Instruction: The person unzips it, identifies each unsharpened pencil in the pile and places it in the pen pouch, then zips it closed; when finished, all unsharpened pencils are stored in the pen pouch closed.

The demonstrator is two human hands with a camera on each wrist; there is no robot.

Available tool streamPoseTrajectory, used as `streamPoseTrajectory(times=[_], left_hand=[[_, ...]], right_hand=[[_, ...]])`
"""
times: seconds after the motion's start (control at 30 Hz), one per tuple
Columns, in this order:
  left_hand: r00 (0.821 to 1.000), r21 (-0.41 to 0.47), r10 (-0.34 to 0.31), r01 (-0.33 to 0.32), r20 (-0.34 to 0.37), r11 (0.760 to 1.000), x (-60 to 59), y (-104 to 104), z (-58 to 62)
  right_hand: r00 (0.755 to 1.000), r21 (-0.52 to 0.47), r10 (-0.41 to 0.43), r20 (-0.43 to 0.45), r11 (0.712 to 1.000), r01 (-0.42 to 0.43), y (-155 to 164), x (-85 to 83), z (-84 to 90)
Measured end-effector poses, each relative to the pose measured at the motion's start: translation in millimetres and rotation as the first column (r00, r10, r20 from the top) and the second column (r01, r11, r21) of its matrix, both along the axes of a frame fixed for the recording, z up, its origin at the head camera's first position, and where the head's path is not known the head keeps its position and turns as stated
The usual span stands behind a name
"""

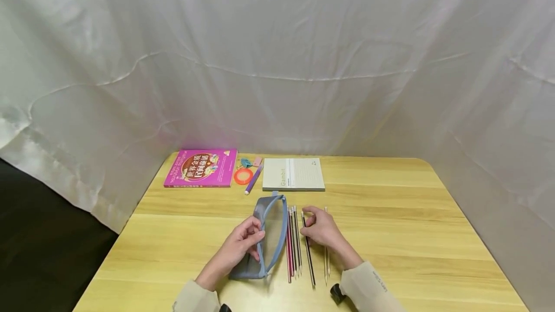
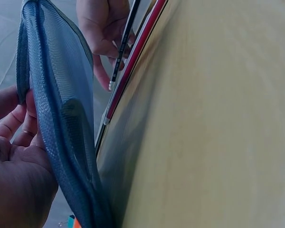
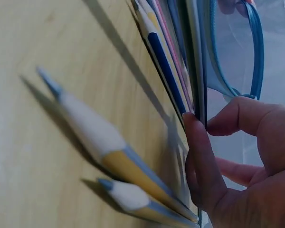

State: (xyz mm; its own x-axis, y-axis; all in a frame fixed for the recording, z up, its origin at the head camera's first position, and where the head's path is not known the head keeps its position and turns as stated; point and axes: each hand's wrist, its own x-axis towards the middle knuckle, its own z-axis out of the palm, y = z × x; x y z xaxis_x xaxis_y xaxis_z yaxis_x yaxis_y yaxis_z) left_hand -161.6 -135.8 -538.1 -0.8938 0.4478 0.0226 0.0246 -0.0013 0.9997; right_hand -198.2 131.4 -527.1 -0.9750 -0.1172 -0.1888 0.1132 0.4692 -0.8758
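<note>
My left hand point(image 1: 240, 243) grips one edge of a blue mesh pencil pouch point(image 1: 284, 235), whose zip mouth gapes toward the right. In the left wrist view, thumb and fingers pinch the rim of that pouch point(image 2: 61, 109). Between thumb and fingers, my right hand point(image 1: 324, 229) pinches a dark pencil point(image 1: 310, 261), tilted with its white end away from me. Just left of it lies a row of several pencils point(image 1: 296, 249), dark and red, beside the pouch. Two sharpened pencils with yellow and grey-blue stripes point(image 3: 128, 164) rest on the table under the right hand.
Along the back of the wooden table point(image 1: 390, 206) lie a pink book point(image 1: 221, 170), an orange ring point(image 1: 236, 177), a purple marker point(image 1: 254, 179), small blue and pink items, and a notepad point(image 1: 303, 172). Pale curtains point(image 1: 277, 110) hang behind and at the sides.
</note>
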Motion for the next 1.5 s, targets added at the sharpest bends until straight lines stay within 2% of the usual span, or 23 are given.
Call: streamPoseTrajectory(times=[0.13, 0.33, 0.53, 0.73, 0.9, 1.07, 1.17, 1.5], left_hand=[[1.0, 0.012, 0.005, -0.005, 0.015, 1.0, 1.0, 2, -1.4], [1.0, 0.01, 0.003, -0.003, 0.029, 1.0, 2.3, 3, -3.4], [0.999, 0.002, 0.013, -0.013, 0.045, 1.0, 5.4, 0, -3.8], [0.999, 0.003, 0.019, -0.019, 0.045, 1.0, 6.8, -3, -2.1], [0.999, 0.005, 0.023, -0.023, 0.024, 1.0, 6.6, -3, -3.2], [1.0, 0.011, 0.015, -0.015, 0.007, 1.0, 5.2, 0, -3.2], [1.0, 0.014, 0.009, -0.009, -0.006, 1.0, 4.3, 2, -2.6], [0.999, 0.034, -0.012, 0.014, -0.047, 0.999, -0.1, 10, -1.2]], right_hand=[[1.0, -0.081, -0.017, 0.019, 0.997, 0.018, 2, 1.6, 3.5], [0.997, -0.217, -0.074, 0.014, 0.973, 0.075, 4, 3.1, 8.8], [0.995, -0.379, -0.096, 0.037, 0.92, 0.103, 2, 7.9, 14.8], [0.989, -0.457, -0.144, 0.045, 0.877, 0.148, -1, 8.3, 24.0], [0.984, -0.533, -0.177, 0.005, 0.832, 0.153, -5, 4.0, 33.5], [0.966, -0.592, -0.255, -0.037, 0.784, 0.184, -12, 3.6, 40.3], [0.956, -0.597, -0.288, -0.047, 0.776, 0.204, -16, 3.2, 39.4], [0.96, -0.562, -0.273, -0.056, 0.804, 0.196, -27, 5.6, 35.4]])
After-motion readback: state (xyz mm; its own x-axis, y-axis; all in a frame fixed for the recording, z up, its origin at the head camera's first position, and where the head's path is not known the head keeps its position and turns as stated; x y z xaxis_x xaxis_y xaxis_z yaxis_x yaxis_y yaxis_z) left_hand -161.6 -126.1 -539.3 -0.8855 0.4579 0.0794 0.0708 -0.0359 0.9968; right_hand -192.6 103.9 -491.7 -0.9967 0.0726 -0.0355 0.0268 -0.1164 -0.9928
